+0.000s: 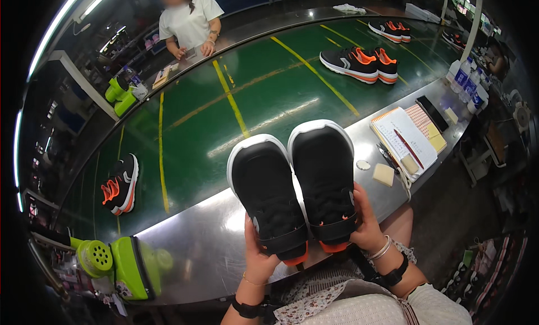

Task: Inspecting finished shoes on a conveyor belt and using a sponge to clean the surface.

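Side by side in front of me, over the metal ledge, I hold a pair of black sneakers with white soles and orange linings. My left hand (257, 247) is closed round the heel end of the left sneaker (261, 179). The heel end of the right sneaker (323, 173) is gripped by my right hand (368, 224). Both toes point away from me, and the two shoes touch or nearly touch along their inner edges. Parts of my fingers are hidden behind the shoes.
Beyond the ledge (196, 257) runs a green conveyor belt (252, 100) with yellow lines, carrying more sneaker pairs (359, 65). A notebook (404, 140) with a red pen lies to the right, near bottles (466, 81). A green appliance (132, 269) stands left. A person (191, 22) works across the belt.
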`<action>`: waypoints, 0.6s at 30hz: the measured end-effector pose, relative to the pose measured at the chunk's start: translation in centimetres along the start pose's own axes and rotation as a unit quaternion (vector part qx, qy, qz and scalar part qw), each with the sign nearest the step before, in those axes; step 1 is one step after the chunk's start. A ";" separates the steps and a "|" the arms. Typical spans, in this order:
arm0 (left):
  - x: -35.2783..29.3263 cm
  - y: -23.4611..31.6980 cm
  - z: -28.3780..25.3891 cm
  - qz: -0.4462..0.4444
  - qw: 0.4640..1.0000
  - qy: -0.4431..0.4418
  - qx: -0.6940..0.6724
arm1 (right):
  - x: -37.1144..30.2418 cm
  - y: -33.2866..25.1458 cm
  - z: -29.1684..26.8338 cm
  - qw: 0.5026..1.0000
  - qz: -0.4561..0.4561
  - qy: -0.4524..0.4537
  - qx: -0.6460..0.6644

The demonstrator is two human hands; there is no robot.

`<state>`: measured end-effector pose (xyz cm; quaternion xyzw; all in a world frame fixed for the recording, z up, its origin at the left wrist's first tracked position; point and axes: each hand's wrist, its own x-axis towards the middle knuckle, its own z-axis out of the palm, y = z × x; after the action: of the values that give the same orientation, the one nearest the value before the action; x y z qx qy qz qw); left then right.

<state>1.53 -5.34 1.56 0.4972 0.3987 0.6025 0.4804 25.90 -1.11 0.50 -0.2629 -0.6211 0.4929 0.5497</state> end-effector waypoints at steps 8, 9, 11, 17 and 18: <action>-1.2 -1.8 -1.1 0.040 0.994 -0.036 0.092 | -0.4 0.3 0.0 0.997 -0.005 0.016 -0.070; -1.1 -1.8 -1.0 0.041 0.994 -0.035 0.093 | -0.4 0.3 0.0 0.997 -0.006 0.015 -0.070; -1.2 -1.8 -0.8 0.049 0.996 -0.029 0.075 | -0.4 0.1 0.0 0.996 -0.009 0.013 -0.088; 0.1 2.2 -0.2 0.120 0.918 0.057 0.375 | 1.0 -3.7 0.3 0.955 -0.013 0.051 -0.293; 0.6 3.3 0.4 0.110 0.890 0.088 0.433 | 1.5 -5.3 0.7 0.955 -0.009 0.051 -0.293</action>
<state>1.31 -5.53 4.96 0.6412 0.6034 0.4609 0.1110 26.03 -1.99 6.02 -0.4316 -0.7119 0.2702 0.4836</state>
